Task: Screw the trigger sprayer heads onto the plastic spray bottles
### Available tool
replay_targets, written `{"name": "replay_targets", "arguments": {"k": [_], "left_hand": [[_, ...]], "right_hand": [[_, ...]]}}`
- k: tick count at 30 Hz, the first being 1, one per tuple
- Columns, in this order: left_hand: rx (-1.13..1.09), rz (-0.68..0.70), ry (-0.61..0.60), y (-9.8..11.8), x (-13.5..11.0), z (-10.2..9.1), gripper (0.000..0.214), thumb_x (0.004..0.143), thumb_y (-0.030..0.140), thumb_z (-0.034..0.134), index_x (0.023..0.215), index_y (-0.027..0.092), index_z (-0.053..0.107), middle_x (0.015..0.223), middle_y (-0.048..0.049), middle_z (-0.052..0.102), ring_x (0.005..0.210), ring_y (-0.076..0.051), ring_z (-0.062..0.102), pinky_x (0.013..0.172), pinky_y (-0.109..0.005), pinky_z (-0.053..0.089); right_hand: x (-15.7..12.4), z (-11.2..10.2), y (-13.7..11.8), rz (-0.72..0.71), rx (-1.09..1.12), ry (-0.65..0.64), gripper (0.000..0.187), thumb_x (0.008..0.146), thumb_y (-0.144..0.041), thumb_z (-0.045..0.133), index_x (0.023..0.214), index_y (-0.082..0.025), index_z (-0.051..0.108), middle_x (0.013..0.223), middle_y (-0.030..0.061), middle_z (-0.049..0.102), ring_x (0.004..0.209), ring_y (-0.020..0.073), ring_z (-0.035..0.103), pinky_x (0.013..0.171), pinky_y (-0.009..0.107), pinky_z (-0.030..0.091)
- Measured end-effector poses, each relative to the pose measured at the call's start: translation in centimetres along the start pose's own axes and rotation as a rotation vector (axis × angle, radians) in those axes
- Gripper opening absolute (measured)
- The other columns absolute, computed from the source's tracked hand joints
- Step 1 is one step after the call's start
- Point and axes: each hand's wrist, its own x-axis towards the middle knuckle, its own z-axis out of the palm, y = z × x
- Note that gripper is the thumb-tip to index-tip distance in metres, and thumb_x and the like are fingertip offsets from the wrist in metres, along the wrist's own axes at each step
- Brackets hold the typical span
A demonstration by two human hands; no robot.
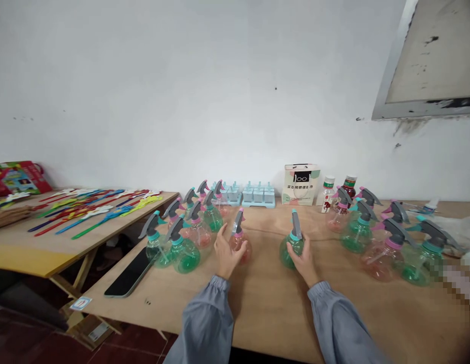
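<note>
A round pink spray bottle [241, 246] with a grey trigger head stands upright on the wooden table. My left hand [227, 253] is curled about it, thumb on its front and fingers along its left side. To the right, my right hand [303, 258] grips a round green spray bottle [286, 254] with a teal collar, also upright. Several green and pink spray bottles [185, 255] are grouped left of my hands. Another group of spray bottles [381, 258] stands at the right.
A black phone [131, 275] lies at the table's left edge. Against the wall stand light-blue popsicle moulds [258, 196], a paper bag [301, 186] and two lidded bottles [328, 194]. On the left table lie colourful hand-shaped sticks [94, 212], with another person's hand [9, 216] beside them.
</note>
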Motion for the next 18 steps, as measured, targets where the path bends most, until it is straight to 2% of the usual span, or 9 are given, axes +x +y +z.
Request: {"name": "replay_targets", "arguments": {"k": [3, 6, 9, 13, 18], "left_hand": [[0.215, -0.11, -0.132, -1.0, -0.9, -0.1, 0.069, 0.074, 0.048, 0.069, 0.13, 0.017, 0.044, 0.133, -0.0171, 0.054, 0.128, -0.035, 0.051, 0.107, -0.053, 0.037], [0.334, -0.156, -0.227, -2.0, 0.7, 1.2, 0.063, 0.082, 0.05, 0.061, 0.132, 0.016, 0.043, 0.131, -0.0172, 0.056, 0.127, -0.034, 0.052, 0.104, -0.05, 0.041], [0.42, -0.149, -0.224, -3.1, 4.2, 3.6, 0.066, 0.085, 0.051, 0.058, 0.139, 0.018, 0.041, 0.139, -0.0188, 0.051, 0.129, -0.036, 0.049, 0.104, -0.05, 0.04], [0.417, -0.165, -0.188, -4.9, 8.9, 7.0, 0.069, 0.086, 0.045, 0.059, 0.143, 0.012, 0.037, 0.143, -0.0256, 0.046, 0.132, -0.038, 0.047, 0.106, -0.048, 0.038], [0.366, -0.187, -0.124, -6.8, 11.7, 9.4, 0.063, 0.088, 0.036, 0.057, 0.14, 0.008, 0.035, 0.142, -0.028, 0.047, 0.137, -0.035, 0.044, 0.108, -0.045, 0.037]], "right_hand": [[0.0, 0.0, -0.1, -0.002, 0.008, 0.001, 0.051, 0.083, -0.046, 0.062, 0.125, -0.02, 0.049, 0.118, 0.014, 0.066, 0.108, 0.0268, 0.065, 0.093, 0.045, 0.052], [0.0, 0.1, -0.2, -0.007, 0.003, 0.015, 0.051, 0.082, -0.047, 0.063, 0.124, -0.02, 0.05, 0.116, 0.0139, 0.066, 0.107, 0.0269, 0.065, 0.092, 0.045, 0.053], [0.0, 0.0, -0.2, 0.002, 0.002, 0.014, 0.052, 0.082, -0.048, 0.062, 0.124, -0.02, 0.05, 0.115, 0.0139, 0.067, 0.106, 0.0272, 0.065, 0.091, 0.045, 0.053], [-0.1, -0.1, -0.3, 0.023, 0.001, -0.017, 0.053, 0.084, -0.047, 0.061, 0.128, -0.021, 0.047, 0.118, 0.0141, 0.066, 0.106, 0.027, 0.065, 0.091, 0.045, 0.053], [-0.3, 0.2, -0.1, 0.013, 0.011, 0.004, 0.052, 0.084, -0.047, 0.061, 0.127, -0.021, 0.046, 0.117, 0.0143, 0.065, 0.106, 0.0266, 0.065, 0.091, 0.046, 0.053]]}}
